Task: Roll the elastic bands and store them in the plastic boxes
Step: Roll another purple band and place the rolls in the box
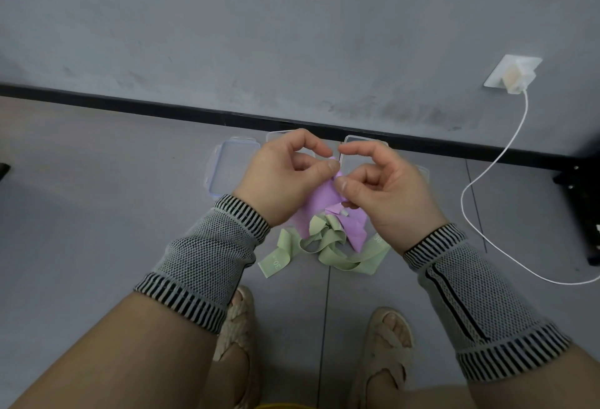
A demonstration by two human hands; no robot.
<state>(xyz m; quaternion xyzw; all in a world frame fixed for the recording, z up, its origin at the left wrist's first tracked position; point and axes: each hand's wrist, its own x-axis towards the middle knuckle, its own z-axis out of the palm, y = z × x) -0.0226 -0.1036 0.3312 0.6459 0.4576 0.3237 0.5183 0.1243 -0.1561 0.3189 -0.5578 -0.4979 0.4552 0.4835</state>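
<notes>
Head view gives us both hands raised over the grey floor, near the black baseboard. Our left hand curls its thumb and fingers onto the top end of the purple elastic band; our right hand pinches the same end, thumb pressed to it. That band hangs to the green elastic band heaped below. Behind our hands lie what seem clear plastic boxes.

Purple elastic band held up, green band tangled on floor, clear open boxes behind
</notes>
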